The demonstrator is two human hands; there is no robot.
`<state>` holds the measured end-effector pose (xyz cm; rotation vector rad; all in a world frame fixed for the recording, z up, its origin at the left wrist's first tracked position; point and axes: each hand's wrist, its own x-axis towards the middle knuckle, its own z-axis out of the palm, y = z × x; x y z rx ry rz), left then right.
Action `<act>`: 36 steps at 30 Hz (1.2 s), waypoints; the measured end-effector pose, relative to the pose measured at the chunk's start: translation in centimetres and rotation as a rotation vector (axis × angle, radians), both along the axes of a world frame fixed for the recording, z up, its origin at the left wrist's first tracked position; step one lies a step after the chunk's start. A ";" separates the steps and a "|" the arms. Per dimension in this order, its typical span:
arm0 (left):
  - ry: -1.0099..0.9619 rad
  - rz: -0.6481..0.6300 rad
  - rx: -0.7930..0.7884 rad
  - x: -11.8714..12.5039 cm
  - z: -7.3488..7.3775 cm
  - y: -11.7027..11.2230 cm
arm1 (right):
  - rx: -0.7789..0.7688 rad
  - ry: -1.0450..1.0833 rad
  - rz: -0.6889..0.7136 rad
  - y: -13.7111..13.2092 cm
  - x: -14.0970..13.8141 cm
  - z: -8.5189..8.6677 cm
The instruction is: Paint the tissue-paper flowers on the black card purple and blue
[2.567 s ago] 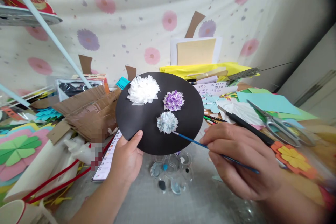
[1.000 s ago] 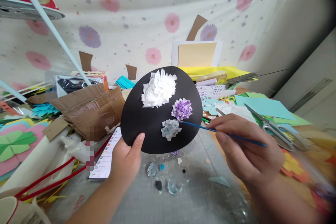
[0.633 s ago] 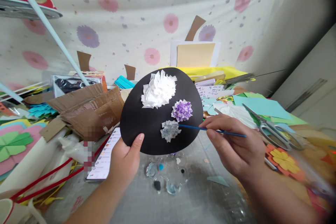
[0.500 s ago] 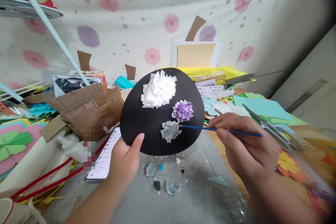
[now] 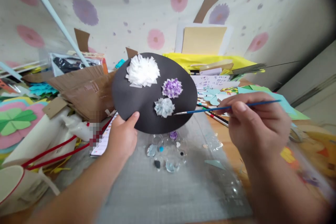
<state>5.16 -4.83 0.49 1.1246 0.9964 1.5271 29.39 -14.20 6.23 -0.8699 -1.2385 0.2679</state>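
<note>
My left hand [image 5: 123, 134] grips the lower left edge of a round black card [image 5: 128, 101], thumb on its face. Three ruffled paper flowers are on the card: a large white flower [image 5: 143, 71], a purple and white flower [image 5: 172, 88] and a pale blue-grey flower [image 5: 164, 107]. In my right hand [image 5: 254, 122], a thin blue paintbrush [image 5: 210, 110] is pinched between thumb and fingers. Its bristle tip lies just beside the right edge of the blue-grey flower; whether it touches the card I cannot tell. A clear palette [image 5: 168, 154] with blue, black, white and purple paint sits below the card.
A grey mat [image 5: 168, 192] covers the table front. At left are a white cup [image 5: 13, 189], a glue bottle [image 5: 78, 126], a phone [image 5: 101, 143] and folded cardboard [image 5: 84, 91]. Markers [image 5: 216, 117], papers [image 5: 210, 81] and yellow sheeting [image 5: 196, 59] lie behind and right.
The brush tip has moved off the top of the blue-grey flower to its lower right side. The card has tilted back and shifted left in view, showing more of the palette.
</note>
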 end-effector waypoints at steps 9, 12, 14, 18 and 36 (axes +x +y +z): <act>-0.220 -0.035 -0.014 0.3 0.2 0.2 | -0.480 -0.378 0.434 0.8 -0.5 -0.4; -0.244 -0.025 -0.013 0.4 0.4 0.1 | -0.459 -0.339 0.452 0.7 -0.4 -0.4; -0.253 -0.025 -0.020 0.4 0.6 0.0 | -0.511 -0.374 0.480 0.7 -0.4 -0.3; -0.262 -0.036 -0.023 0.4 0.6 0.0 | -0.636 -0.456 0.543 1.0 -0.5 -0.6; -0.103 -0.052 -0.003 -0.2 -0.1 0.1 | -0.582 0.015 0.513 2.2 0.9 -0.8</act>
